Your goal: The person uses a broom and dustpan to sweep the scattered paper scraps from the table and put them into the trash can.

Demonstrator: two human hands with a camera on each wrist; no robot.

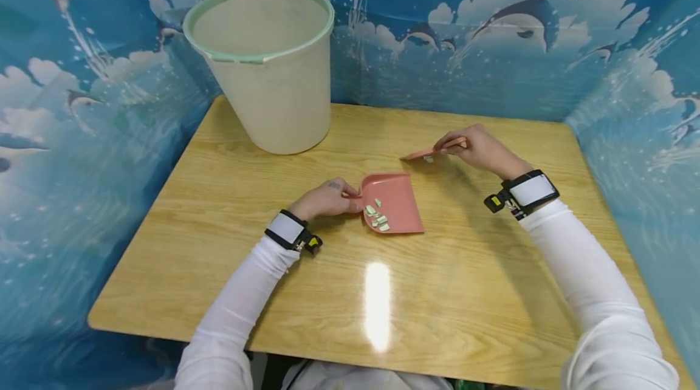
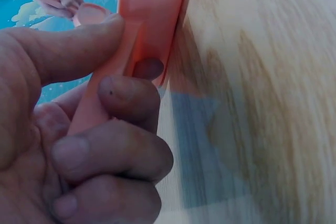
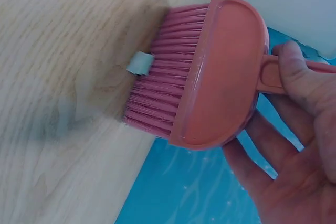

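Observation:
My left hand grips the short handle of a pink dustpan, its fingers curled round it in the left wrist view. Several pale green-white bits lie in the pan near its handle side. To the right and farther back, my right hand pinches the handle of a small pink hand brush. The brush's bristles reach down to the table, and a pale bit lies against their tips. In the head view a few bits show just beside the brush.
A tall white bin with a green rim stands at the back left of the wooden table. Blue dolphin-printed sheeting hangs behind the table and at both sides. Bands with small cameras sit on both wrists.

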